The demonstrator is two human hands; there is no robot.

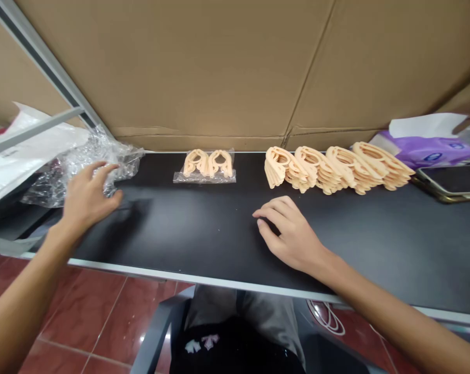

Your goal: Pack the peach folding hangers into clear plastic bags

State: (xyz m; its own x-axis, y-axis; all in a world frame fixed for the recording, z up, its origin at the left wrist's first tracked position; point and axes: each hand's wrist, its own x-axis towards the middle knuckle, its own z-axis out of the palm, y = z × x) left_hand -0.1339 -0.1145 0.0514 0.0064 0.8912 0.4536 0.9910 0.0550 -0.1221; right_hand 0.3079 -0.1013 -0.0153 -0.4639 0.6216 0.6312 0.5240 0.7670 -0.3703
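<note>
My left hand (90,195) hovers with fingers apart in front of a heap of clear plastic bags (120,156) at the left end of the dark table. Nothing shows in its grip. My right hand (287,231) is over the middle of the table, fingers loosely curved and empty. Behind and right of it, several stacks of cream-coloured looped pieces (336,169) lean in a row. Further left, a clear bag (176,177) lies flat on the tabletop, with two cream looped pieces (221,163) side by side in it.
Brown cardboard (219,67) rises along the table's back edge. A purple tissue pack (433,148) and a phone (453,179) lie at the far right. A metal frame post (43,57) and a white plastic sheet (36,140) are at the left.
</note>
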